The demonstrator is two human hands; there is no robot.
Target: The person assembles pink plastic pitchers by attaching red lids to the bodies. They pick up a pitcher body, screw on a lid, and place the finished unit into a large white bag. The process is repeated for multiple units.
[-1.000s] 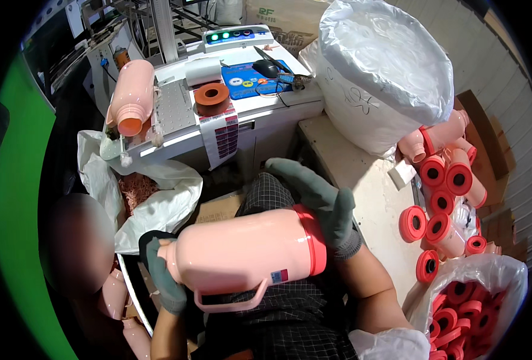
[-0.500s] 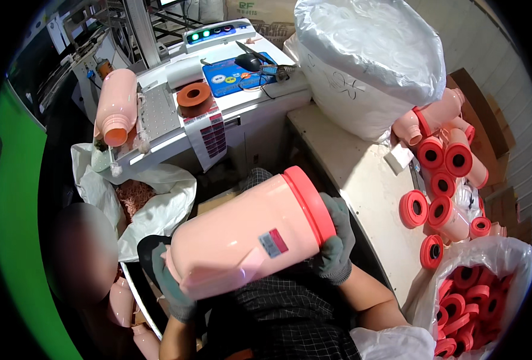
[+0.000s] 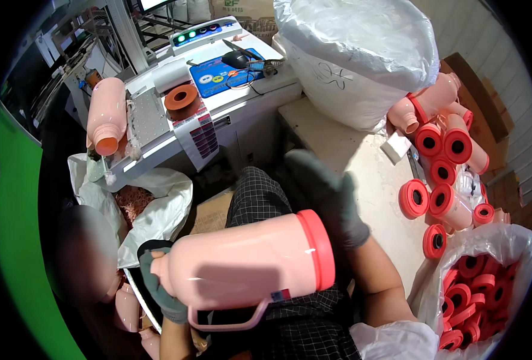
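Note:
A large glossy pink jug [image 3: 236, 264] lies sideways over my lap, its red end ring [image 3: 317, 249] to the right and its loop handle [image 3: 233, 326] toward me. My left hand [image 3: 160, 285], in a grey glove, is closed around the narrow neck at the left end. A small label [image 3: 280, 295] shows low on the jug's side, beside the handle. Just beyond the red ring, my gloved right hand [image 3: 332, 201] is open with fingers spread, apart from the jug and holding nothing. The left fingertips are partly hidden by the neck.
A white bench [image 3: 332, 138] on the right bears red rings and pink bottles [image 3: 455, 207]. Near it stands a bag of red rings [image 3: 488, 240]. Ahead, a white machine [image 3: 236, 105] carries a label roll [image 3: 182, 101] and another pink jug [image 3: 107, 108]. A person is at the left.
My right hand has let go of the red ring and moved up and away. The jug has turned in my left hand, bringing its handle and label down toward me.

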